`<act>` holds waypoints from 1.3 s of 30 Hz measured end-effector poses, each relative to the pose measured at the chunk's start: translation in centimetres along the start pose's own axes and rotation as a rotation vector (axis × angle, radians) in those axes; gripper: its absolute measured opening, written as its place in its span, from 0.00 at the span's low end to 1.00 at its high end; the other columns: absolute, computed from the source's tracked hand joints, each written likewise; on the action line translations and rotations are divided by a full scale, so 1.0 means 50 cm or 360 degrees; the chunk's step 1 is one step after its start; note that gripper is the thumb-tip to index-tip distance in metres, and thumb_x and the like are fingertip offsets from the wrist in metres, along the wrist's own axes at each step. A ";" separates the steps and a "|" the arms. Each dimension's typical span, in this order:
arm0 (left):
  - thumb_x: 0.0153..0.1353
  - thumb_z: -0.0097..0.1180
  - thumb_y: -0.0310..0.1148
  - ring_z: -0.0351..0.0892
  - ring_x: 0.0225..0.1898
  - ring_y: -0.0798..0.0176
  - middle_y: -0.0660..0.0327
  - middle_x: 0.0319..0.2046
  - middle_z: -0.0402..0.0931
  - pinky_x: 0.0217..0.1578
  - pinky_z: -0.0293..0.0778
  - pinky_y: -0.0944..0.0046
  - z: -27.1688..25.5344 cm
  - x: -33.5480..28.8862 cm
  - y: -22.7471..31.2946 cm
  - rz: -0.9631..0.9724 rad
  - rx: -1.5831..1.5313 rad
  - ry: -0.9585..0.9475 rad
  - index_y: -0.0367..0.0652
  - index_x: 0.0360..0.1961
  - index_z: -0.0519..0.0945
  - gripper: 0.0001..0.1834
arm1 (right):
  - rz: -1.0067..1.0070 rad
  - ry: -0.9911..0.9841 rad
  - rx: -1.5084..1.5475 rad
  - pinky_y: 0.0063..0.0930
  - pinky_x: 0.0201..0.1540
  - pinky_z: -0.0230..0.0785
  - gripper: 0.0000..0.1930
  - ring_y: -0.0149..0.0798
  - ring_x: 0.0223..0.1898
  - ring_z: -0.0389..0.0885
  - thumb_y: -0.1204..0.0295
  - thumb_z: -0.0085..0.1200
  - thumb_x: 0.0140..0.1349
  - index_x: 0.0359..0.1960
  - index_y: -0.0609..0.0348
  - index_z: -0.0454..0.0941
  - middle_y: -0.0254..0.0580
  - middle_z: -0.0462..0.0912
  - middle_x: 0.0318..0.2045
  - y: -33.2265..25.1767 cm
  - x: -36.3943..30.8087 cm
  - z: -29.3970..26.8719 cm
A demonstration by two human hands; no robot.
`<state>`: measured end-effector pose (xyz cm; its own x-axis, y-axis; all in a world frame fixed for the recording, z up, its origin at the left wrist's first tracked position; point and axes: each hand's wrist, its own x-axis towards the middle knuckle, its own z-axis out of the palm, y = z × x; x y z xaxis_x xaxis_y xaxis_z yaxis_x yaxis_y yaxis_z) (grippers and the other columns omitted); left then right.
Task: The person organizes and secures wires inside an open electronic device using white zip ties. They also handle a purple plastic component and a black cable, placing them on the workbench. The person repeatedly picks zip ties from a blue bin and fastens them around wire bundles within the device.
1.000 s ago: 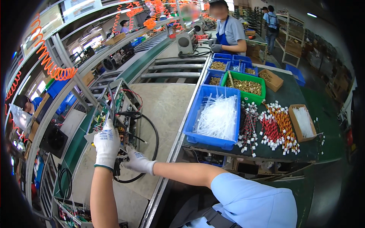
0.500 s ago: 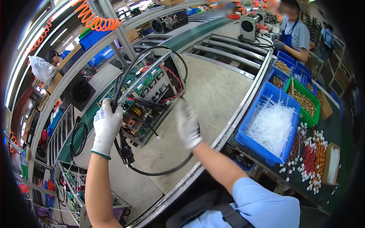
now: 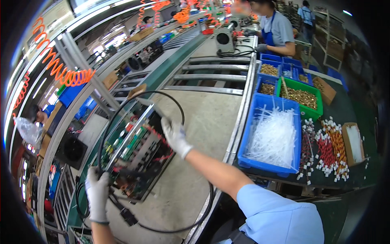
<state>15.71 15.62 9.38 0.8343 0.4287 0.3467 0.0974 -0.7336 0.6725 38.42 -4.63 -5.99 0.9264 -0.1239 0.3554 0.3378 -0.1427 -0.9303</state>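
An open-sided electronics chassis with green circuit boards and a bright metal top bar stands on the worktop before me. A black power cable loops over and around it, its black plug lying near the chassis's close end. My left hand, in a white glove, is closed around the cable beside the close left corner. At the far right end, my gloved right hand grips the chassis edge, the fingertips partly hidden and slightly blurred.
Right of the worktop stand a blue bin of clear plastic strips, a green bin of brass-coloured parts and bundled wires. Metal rollers lie ahead, with a co-worker beyond. An aluminium frame rises on the left.
My right hand has gone from beside the chassis to its far right end. My left hand stays at the cable, near the close corner. The whole view has shifted toward the right.
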 end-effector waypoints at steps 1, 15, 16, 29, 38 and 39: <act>0.58 0.53 0.23 0.68 0.20 0.73 0.66 0.22 0.71 0.18 0.65 0.70 -0.026 -0.018 -0.006 -0.0174 -0.0133 0.0014 0.38 0.37 0.72 0.06 | -0.0042 -0.0028 0.0126 0.51 0.51 0.68 0.35 0.66 0.47 0.76 0.39 0.38 0.66 0.47 0.65 0.77 0.66 0.80 0.41 -0.051 -0.062 -0.032; 0.56 0.55 0.29 0.82 0.32 0.47 0.50 0.36 0.79 0.33 0.76 0.52 0.324 -0.174 0.341 0.1298 0.0769 -0.0699 0.41 0.55 0.71 0.23 | 0.0527 -0.0466 0.2638 0.35 0.59 0.69 0.36 0.42 0.55 0.75 0.39 0.39 0.67 0.58 0.61 0.66 0.47 0.73 0.55 -0.204 -0.219 -0.332; 0.57 0.53 0.32 0.82 0.30 0.49 0.51 0.33 0.80 0.33 0.75 0.52 0.323 -0.190 0.346 0.1322 0.0843 -0.0715 0.42 0.56 0.69 0.24 | 0.0539 -0.0482 0.2424 0.35 0.58 0.69 0.33 0.42 0.54 0.75 0.43 0.40 0.68 0.60 0.61 0.65 0.47 0.75 0.53 -0.202 -0.225 -0.344; 0.59 0.58 0.46 0.77 0.45 0.49 0.54 0.41 0.78 0.45 0.69 0.50 0.186 0.010 0.104 0.0755 0.1059 0.0153 0.46 0.52 0.76 0.23 | 0.0738 -0.1261 0.1609 0.20 0.22 0.65 0.26 0.21 0.13 0.59 0.49 0.46 0.69 0.54 0.61 0.69 0.26 0.68 0.19 -0.373 -0.284 -0.466; 0.61 0.53 0.51 0.78 0.42 0.43 0.47 0.37 0.79 0.41 0.71 0.46 0.152 0.000 0.076 0.0815 0.0823 0.0294 0.42 0.42 0.78 0.22 | 0.0130 -0.1081 0.0354 0.17 0.13 0.57 0.15 0.21 0.12 0.66 0.62 0.49 0.67 0.44 0.63 0.75 0.32 0.75 0.21 -0.496 -0.410 -0.675; 0.59 0.55 0.52 0.81 0.39 0.46 0.50 0.36 0.82 0.39 0.75 0.49 0.149 0.001 0.082 0.0755 0.0871 0.0294 0.45 0.42 0.80 0.22 | 0.0082 -0.0986 0.0409 0.15 0.12 0.57 0.16 0.20 0.12 0.66 0.65 0.47 0.68 0.47 0.65 0.73 0.35 0.78 0.25 -0.512 -0.422 -0.719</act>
<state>20.21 8.69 7.28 0.7539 0.0470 0.6553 0.0460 -0.9988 0.0187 4.26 -33.68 13.56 0.8405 0.4732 0.2640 0.2486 0.0961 -0.9638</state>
